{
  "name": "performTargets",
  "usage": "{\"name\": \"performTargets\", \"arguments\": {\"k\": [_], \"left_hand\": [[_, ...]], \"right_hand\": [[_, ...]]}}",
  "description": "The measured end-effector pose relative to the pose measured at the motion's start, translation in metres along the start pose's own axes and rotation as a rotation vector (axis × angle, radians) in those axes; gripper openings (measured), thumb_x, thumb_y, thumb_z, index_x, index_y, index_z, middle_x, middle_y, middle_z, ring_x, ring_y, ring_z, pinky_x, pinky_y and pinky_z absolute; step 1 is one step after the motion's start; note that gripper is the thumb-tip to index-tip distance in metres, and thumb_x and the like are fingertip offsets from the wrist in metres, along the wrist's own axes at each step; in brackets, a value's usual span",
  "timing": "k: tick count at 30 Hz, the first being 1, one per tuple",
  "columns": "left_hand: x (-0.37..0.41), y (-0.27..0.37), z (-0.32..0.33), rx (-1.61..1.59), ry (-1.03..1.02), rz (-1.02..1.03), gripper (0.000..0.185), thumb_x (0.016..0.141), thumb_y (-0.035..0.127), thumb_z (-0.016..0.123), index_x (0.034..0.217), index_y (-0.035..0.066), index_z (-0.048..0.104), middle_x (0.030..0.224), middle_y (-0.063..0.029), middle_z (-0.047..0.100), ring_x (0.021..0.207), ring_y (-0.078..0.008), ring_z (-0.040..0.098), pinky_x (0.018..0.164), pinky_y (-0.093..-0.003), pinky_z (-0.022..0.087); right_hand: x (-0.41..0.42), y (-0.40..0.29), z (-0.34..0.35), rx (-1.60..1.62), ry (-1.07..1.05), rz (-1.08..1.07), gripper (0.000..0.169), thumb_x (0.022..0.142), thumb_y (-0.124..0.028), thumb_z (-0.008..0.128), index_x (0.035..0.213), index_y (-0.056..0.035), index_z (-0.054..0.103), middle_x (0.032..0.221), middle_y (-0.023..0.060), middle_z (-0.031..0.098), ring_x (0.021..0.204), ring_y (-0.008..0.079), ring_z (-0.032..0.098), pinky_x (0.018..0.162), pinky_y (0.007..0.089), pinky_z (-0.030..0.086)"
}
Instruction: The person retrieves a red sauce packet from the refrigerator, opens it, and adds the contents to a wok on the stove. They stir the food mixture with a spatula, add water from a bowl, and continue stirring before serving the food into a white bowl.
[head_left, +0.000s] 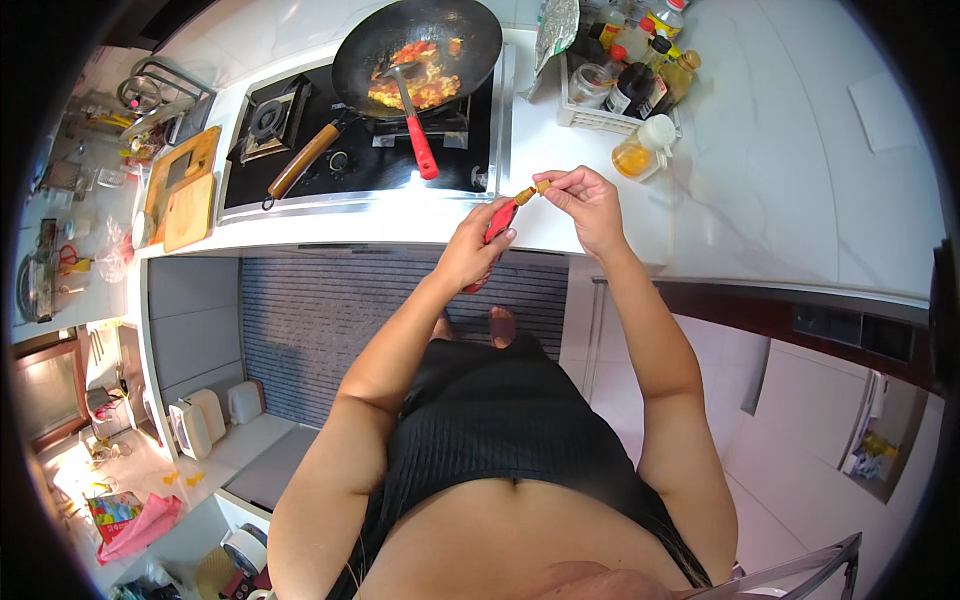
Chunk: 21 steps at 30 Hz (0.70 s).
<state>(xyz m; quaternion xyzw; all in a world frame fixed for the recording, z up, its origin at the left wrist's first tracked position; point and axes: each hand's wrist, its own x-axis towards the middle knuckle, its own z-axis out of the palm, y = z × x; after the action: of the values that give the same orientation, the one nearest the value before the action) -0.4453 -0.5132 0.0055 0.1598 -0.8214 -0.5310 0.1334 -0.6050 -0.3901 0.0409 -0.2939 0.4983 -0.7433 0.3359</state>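
Over the counter's front edge, my left hand (474, 246) grips a red bottle (501, 220) with a yellowish-brown neck, tilted up to the right. My right hand (589, 206) pinches a small yellowish-brown cap (543, 187) between thumb and fingers. The cap sits just off the mouth of the bottle. Beyond my hands, a black wok (476, 41) rests on the gas stove (375, 165). Inside it lies cooked egg with red pieces, probably tomato (427, 91). A metal spatula with a red handle (421, 146) leans over the wok's near rim.
The wok's wooden handle (306, 160) points toward the front left. Right of the stove stand a white basket (592, 120) of sauce bottles and a white-lidded jar (643, 150). Wooden cutting boards (189, 212) lie at left. A grey striped mat (315, 330) covers the floor below.
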Motion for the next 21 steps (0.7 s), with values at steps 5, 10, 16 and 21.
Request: {"name": "performTargets", "arguments": {"k": [5, 10, 16, 21], "left_hand": [[0.005, 0.009, 0.003, 0.075, -0.079, 0.000, 0.046, 0.085, 0.015, 0.061, 0.127, 0.002, 0.047, 0.109, -0.0168, 0.055, 0.103, -0.0314, 0.054, 0.092, -0.0349, 0.041], [0.019, 0.010, 0.017, 0.128, -0.077, 0.066, 0.048, 0.083, 0.015, 0.064, 0.126, 0.004, 0.047, 0.104, -0.0172, 0.053, 0.097, -0.0340, 0.054, 0.087, -0.0375, 0.043], [0.064, -0.013, 0.063, 0.135, 0.008, 0.198, 0.046, 0.081, 0.011, 0.065, 0.123, 0.004, 0.048, 0.108, -0.0170, 0.053, 0.101, -0.0342, 0.052, 0.089, -0.0382, 0.042], [0.107, -0.021, 0.102, -0.043, 0.034, 0.206, 0.047, 0.081, 0.008, 0.064, 0.125, 0.007, 0.048, 0.117, -0.0173, 0.052, 0.108, -0.0356, 0.050, 0.094, -0.0391, 0.041]], "right_hand": [[-0.006, -0.006, -0.006, -0.321, -0.040, -0.054, 0.008, 0.081, 0.001, 0.065, 0.085, 0.0007, 0.058, 0.098, 0.0138, 0.067, 0.086, 0.0162, 0.064, 0.081, 0.0284, 0.051], [-0.007, -0.022, -0.015, -1.040, -0.081, -0.310, 0.015, 0.083, -0.008, 0.065, 0.095, 0.0009, 0.063, 0.083, 0.0108, 0.068, 0.068, 0.0150, 0.062, 0.064, 0.0270, 0.048], [-0.003, -0.029, -0.042, -1.008, 0.043, 0.000, 0.025, 0.084, -0.027, 0.064, 0.081, -0.0021, 0.065, 0.071, 0.0149, 0.063, 0.067, 0.0321, 0.061, 0.061, 0.0376, 0.047], [0.011, -0.021, -0.057, -1.229, 0.093, -0.291, 0.029, 0.088, -0.030, 0.058, 0.079, -0.0026, 0.063, 0.066, 0.0164, 0.061, 0.065, 0.0339, 0.061, 0.059, 0.0393, 0.047]]}}
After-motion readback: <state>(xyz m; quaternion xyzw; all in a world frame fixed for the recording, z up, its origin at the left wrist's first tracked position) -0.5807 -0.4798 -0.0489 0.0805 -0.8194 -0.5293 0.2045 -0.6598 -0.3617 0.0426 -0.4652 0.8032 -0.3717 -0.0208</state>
